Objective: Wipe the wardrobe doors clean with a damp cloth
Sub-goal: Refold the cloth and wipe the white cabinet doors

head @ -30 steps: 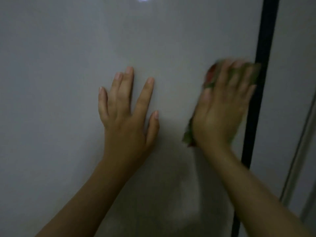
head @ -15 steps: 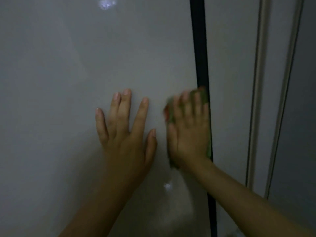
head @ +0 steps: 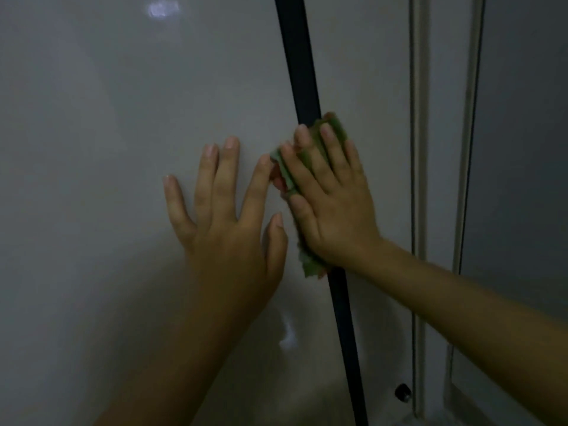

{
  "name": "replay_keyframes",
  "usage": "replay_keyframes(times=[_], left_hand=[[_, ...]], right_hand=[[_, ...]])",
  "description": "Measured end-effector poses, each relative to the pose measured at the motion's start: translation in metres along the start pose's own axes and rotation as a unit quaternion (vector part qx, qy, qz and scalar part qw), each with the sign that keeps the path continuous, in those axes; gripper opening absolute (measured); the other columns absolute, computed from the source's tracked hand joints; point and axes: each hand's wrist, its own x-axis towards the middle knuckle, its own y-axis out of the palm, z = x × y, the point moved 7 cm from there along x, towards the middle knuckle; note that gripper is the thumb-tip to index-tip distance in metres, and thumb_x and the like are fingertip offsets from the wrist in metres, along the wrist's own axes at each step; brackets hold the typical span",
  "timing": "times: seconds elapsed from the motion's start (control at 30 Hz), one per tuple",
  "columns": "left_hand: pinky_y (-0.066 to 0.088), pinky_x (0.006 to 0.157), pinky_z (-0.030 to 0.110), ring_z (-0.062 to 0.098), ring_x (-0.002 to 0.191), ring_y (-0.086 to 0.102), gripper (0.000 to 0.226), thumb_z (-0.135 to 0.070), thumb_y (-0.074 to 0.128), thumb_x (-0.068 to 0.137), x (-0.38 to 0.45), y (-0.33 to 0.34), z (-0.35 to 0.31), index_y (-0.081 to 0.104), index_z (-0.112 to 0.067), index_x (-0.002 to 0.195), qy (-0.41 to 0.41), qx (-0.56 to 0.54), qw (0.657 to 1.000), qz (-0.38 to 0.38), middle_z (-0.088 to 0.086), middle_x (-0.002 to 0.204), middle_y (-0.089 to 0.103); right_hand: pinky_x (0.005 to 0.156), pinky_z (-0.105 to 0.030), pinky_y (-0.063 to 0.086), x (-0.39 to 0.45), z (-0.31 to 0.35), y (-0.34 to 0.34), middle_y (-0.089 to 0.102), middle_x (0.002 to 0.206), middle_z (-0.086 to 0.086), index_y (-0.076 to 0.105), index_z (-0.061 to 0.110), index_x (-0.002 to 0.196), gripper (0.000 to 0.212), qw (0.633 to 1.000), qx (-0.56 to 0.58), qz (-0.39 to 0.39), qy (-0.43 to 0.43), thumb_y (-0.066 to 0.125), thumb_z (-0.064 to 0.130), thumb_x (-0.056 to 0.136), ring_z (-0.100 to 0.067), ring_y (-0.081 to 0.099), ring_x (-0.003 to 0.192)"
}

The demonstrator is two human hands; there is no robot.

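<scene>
My left hand [head: 227,229] lies flat, fingers spread, on the door [head: 123,149]. My right hand [head: 332,204], fingers straight, presses the green cloth [head: 307,262] against the dark gap [head: 301,72] between the doors.

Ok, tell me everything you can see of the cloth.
The cloth is green with reddish patches, soft and bunched into folds. It lies flat against the pale wardrobe door, overlapping the dark vertical strip. The right hand presses on it with straight, spread fingers, covering most of it; edges show above the fingertips, beside the thumb and below the palm.
</scene>
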Motion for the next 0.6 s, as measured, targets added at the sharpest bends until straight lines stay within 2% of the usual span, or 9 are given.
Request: replay_keyframes(times=[0.07,0.17,0.3,0.4,0.47,0.53,0.6], left_hand=[[0.005,0.112,0.055,0.035,0.14,0.021,0.055,-0.029,0.047,0.09,-0.002,0.0,0.001,0.042,-0.009,0.141,-0.001,-0.002,1.0,0.001,0.023,0.149,0.032],[0.005,0.112,0.055,0.035,0.14,0.02,0.055,-0.03,0.045,0.09,-0.003,0.003,-0.001,0.042,-0.008,0.141,-0.004,-0.006,1.0,0.005,0.024,0.149,0.032],[0.008,0.112,0.056,0.035,0.139,0.022,0.056,-0.031,0.045,0.089,-0.013,0.005,-0.009,0.043,-0.009,0.14,-0.018,-0.008,1.0,0.01,0.023,0.148,0.033],[0.009,0.113,0.056,0.033,0.14,0.022,0.058,-0.033,0.044,0.088,-0.028,0.009,-0.015,0.041,-0.011,0.142,-0.016,-0.012,0.999,0.028,0.021,0.15,0.032],[0.008,0.113,0.056,0.032,0.141,0.02,0.059,-0.034,0.043,0.089,-0.039,0.011,-0.015,0.039,-0.012,0.143,-0.013,-0.005,0.999,0.043,0.02,0.151,0.03],[0.006,0.114,0.054,0.032,0.142,0.019,0.058,-0.035,0.042,0.09,-0.043,0.01,-0.012,0.039,-0.011,0.143,-0.014,-0.003,0.999,0.05,0.02,0.151,0.029],[0.004,0.114,0.054,0.033,0.142,0.018,0.057,-0.035,0.041,0.091,-0.045,0.007,-0.008,0.039,-0.01,0.143,-0.017,-0.004,0.998,0.057,0.021,0.151,0.029]], right_hand=[[0.117,-0.049,0.008,0.016,-0.033,-0.007,0.026,0.152,-0.019,0.016,0.011,0.147,0.052,0.999,0.002,-0.032,0.032,0.016,0.036,0.101,-0.033,0.016,0.143],[0.118,-0.047,0.007,0.005,-0.077,-0.014,0.024,0.153,-0.022,0.022,0.002,0.147,0.054,0.977,0.026,-0.096,0.19,0.021,0.029,0.1,-0.037,0.017,0.143],[0.119,-0.046,0.005,-0.089,-0.054,0.008,0.013,0.157,-0.016,0.012,0.005,0.149,0.053,0.938,0.047,-0.099,0.329,0.016,0.03,0.102,-0.028,0.006,0.146],[0.119,-0.042,-0.003,-0.146,-0.016,0.029,-0.009,0.158,0.006,-0.009,0.023,0.151,0.052,0.937,0.064,-0.048,0.341,0.004,0.039,0.102,-0.019,-0.007,0.146],[0.119,-0.041,-0.006,-0.15,-0.008,0.031,-0.013,0.157,0.011,-0.016,0.03,0.149,0.051,0.946,0.074,-0.029,0.315,0.003,0.04,0.102,-0.018,-0.011,0.146],[0.119,-0.043,-0.006,-0.124,-0.015,0.023,-0.009,0.158,0.003,-0.011,0.024,0.15,0.053,0.961,0.068,-0.015,0.266,0.007,0.038,0.103,-0.022,-0.01,0.146],[0.118,-0.046,-0.003,-0.083,-0.029,0.011,0.004,0.158,-0.015,0.004,0.009,0.151,0.054,0.967,0.063,-0.029,0.244,0.015,0.031,0.103,-0.029,-0.003,0.146]])
